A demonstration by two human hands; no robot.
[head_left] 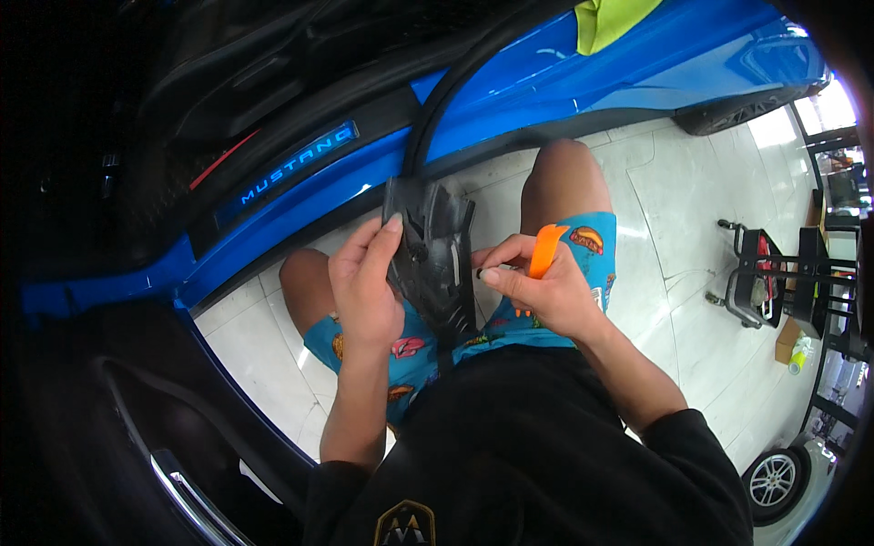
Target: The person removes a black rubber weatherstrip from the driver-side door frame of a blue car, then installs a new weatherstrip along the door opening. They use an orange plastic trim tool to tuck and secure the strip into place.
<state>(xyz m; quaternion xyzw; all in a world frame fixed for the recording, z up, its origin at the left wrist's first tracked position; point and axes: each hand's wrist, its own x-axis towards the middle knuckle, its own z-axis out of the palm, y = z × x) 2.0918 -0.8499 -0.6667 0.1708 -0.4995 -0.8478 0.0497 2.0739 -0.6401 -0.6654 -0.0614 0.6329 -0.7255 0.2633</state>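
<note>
The left hand clasps a black plastic trim panel above the lap while the right hand pinches an orange pry tool at its edge, the panel already off the blue car.

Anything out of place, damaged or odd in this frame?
Nothing stands out. The left hand holds a black plastic trim piece, the right hand an orange pry tool, beside the blue car's open door sill.

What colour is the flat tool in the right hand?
Orange tool, clearest in the head view.
</note>
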